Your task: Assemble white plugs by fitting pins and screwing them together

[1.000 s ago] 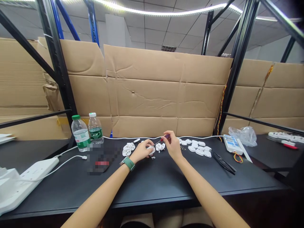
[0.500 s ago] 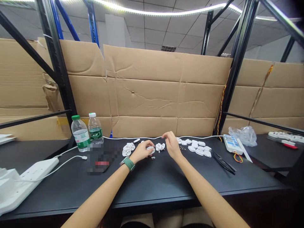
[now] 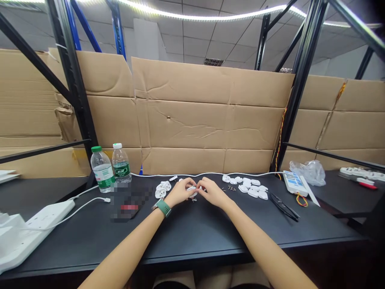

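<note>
My left hand point(image 3: 178, 193), with a green-banded watch point(image 3: 162, 207) at the wrist, grips a small white plastic casing piece point(image 3: 191, 188) just above the black table. Fingers of my right hand point(image 3: 213, 192) are pinched together against the right side of this piece. Whether they also hold something tiny is hidden. Just below the hands lies a small metal part point(image 3: 194, 200). To the left sit several white socket-like pieces point(image 3: 161, 189). Several small screws point(image 3: 231, 188) and a group of white covers point(image 3: 253, 188) lie to the right.
Black tweezers point(image 3: 282, 206) lie right of the covers, near a white device point(image 3: 294, 183) with coloured wires. Two water bottles point(image 3: 102, 170) stand at the back left. A white power strip point(image 3: 39, 228) rests at the left. A cardboard wall point(image 3: 210, 124) closes the back.
My right hand has moved left and down from near the screws to meet the white casing piece in my left hand. My left hand has stayed almost in place.
</note>
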`<state>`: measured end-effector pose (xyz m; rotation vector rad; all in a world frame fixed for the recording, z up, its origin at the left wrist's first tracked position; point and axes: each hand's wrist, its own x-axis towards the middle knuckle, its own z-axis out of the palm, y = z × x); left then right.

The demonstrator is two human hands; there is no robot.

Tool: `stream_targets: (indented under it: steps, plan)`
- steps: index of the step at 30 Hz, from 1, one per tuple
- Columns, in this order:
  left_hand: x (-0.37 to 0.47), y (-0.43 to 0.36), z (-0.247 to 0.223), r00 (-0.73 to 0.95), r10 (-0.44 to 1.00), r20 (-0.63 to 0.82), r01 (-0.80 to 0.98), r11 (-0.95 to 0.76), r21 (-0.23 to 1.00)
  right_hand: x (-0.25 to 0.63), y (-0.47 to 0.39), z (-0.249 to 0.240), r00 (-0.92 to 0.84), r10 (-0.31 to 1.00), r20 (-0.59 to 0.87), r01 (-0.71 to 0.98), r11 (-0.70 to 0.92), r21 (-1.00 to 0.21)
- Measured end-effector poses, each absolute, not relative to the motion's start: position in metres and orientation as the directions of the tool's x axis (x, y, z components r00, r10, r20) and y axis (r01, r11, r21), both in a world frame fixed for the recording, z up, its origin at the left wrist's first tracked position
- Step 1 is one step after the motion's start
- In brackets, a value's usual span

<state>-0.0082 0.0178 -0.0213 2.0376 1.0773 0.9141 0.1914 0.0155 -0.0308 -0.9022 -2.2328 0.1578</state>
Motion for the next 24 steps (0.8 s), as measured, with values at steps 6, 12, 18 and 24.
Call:
stream_targets:
  steps: [6,12,18,24]
  plan:
    - [-0.0061,0.0130,-0.0184,0.450,0.850,0.274,0.396,-0.465,0.792,0.1906,0.0173,-0.0318,-0.483,0.673,0.560,0.594,0.722,-0.355]
    - [-0.0053,0.0119,-0.0162,0.470,0.823,0.319,0.378,-0.515,0.769,0.1894,0.0171,-0.0315,-0.467,0.672,0.574,0.599,0.718,-0.354]
    - [-0.0050,0.0135,-0.0164,0.482,0.820,0.310,0.374,-0.512,0.773,0.1899,0.0205,-0.0337,-0.430,0.679,0.595,0.627,0.699,-0.345]
    - [-0.0053,0.0174,-0.0225,0.509,0.822,0.253,0.328,-0.457,0.827,0.1918,0.0199,-0.0345,-0.438,0.672,0.598,0.642,0.699,-0.315]
